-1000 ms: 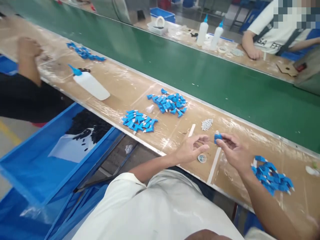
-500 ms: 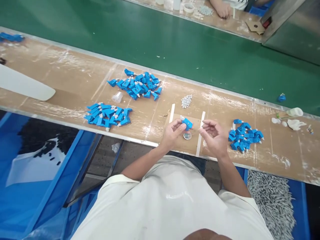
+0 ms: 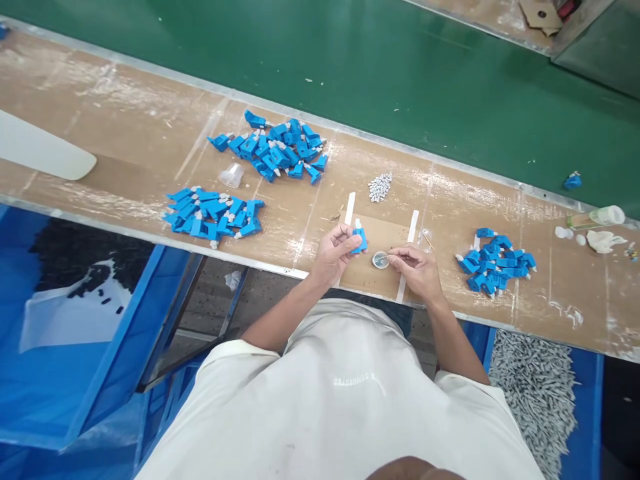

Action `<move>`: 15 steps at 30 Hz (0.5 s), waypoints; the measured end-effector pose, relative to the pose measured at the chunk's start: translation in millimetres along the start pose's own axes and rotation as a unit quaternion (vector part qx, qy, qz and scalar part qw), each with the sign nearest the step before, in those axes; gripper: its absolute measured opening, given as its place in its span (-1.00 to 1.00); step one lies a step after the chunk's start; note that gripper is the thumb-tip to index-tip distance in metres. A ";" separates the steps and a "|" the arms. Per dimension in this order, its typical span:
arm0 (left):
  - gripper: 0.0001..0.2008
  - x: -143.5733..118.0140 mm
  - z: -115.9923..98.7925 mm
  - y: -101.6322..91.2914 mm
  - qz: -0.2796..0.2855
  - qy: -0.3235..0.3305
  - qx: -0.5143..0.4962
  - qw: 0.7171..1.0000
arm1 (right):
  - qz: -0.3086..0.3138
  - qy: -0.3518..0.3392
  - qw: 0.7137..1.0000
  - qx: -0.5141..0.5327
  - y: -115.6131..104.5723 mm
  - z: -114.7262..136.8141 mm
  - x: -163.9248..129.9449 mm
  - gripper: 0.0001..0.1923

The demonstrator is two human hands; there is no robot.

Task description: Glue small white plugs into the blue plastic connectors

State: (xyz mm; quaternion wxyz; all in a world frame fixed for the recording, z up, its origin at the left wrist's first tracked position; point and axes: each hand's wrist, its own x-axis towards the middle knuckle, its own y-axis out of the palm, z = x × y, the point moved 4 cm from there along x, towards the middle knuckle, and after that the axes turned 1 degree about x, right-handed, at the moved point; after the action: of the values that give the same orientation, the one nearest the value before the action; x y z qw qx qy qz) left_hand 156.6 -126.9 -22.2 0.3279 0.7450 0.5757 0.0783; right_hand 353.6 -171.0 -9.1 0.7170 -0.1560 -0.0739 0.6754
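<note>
My left hand (image 3: pixel 333 253) pinches a blue plastic part (image 3: pixel 359 241) with a white tip pointing away from me, just above a cardboard sheet (image 3: pixel 387 230). My right hand (image 3: pixel 417 267) has its thumb and forefinger pressed together at the rim of a small round clear dish (image 3: pixel 380 260). Whatever sits in that pinch is too small to make out. Beyond the hands lies a little heap of grey metal-looking pieces (image 3: pixel 380 187). A thin stick (image 3: pixel 427 241) shows beside my right knuckles.
Blue parts lie in heaps at the far left (image 3: pixel 277 150), near left (image 3: pixel 215 213) and right (image 3: pixel 495 263). White tape strips (image 3: pixel 409 250) flank the cardboard. A clear cup (image 3: pixel 231 175) lies left; a container of sticks (image 3: pixel 597 217) lies right. The green surface (image 3: pixel 350 87) runs behind the bench.
My right hand has moved down and left to the round dish. My left hand has drawn slightly left and turned the blue part more upright. The view has shifted.
</note>
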 end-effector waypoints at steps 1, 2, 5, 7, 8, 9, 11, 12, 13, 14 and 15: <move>-0.48 0.7 1.3 -1.8 -0.005 -0.001 -0.005 1.000 | -0.009 -0.020 1.000 -0.021 -0.4 2.8 -0.2 -0.67; -0.49 1.4 2.7 -3.5 -0.011 -0.003 -0.010 1.000 | -0.017 -0.038 0.998 -0.041 -0.8 5.7 -0.6 -0.69; -0.49 3.6 7.4 -7.6 -0.032 -0.011 -0.031 0.999 | -0.039 -0.096 0.989 -0.107 -0.2 15.1 -3.1 -0.76; -0.51 4.7 11.1 -9.0 -0.042 -0.020 -0.042 0.998 | -0.043 -0.146 0.975 -0.160 2.6 22.0 -5.7 -0.79; -0.52 5.0 12.7 -9.3 -0.044 -0.025 -0.044 0.998 | -0.038 -0.171 0.967 -0.185 4.8 25.3 -7.2 -0.79; -0.54 5.2 14.0 -9.4 -0.045 -0.028 -0.043 0.998 | -0.029 -0.194 0.959 -0.205 7.3 28.2 -8.6 -0.78; -0.59 4.8 15.2 -9.1 -0.045 -0.032 -0.041 0.998 | 0.001 -0.226 0.947 -0.229 12.3 32.5 -11.1 -0.75; -0.61 4.2 15.1 -8.8 -0.045 -0.034 -0.041 0.998 | 0.016 -0.234 0.944 -0.234 14.0 33.6 -11.8 -0.74; -0.63 3.4 14.6 -8.3 -0.044 -0.036 -0.043 0.997 | 0.029 -0.235 0.943 -0.235 14.8 34.1 -12.0 -0.73; -0.64 2.4 13.9 -7.6 -0.041 -0.041 -0.045 0.997 | 0.037 -0.229 0.944 -0.233 14.5 33.7 -11.6 -0.73; -0.66 1.2 13.2 -6.5 -0.035 -0.049 -0.050 0.997 | 0.037 -0.218 0.948 -0.228 12.9 32.6 -10.6 -0.74</move>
State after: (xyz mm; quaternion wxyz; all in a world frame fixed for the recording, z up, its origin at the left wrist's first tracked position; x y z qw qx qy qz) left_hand 158.2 -130.3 -36.5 0.3946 0.7101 0.5801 0.0589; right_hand 330.3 -176.9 18.5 0.6034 -0.1665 -0.3749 0.6838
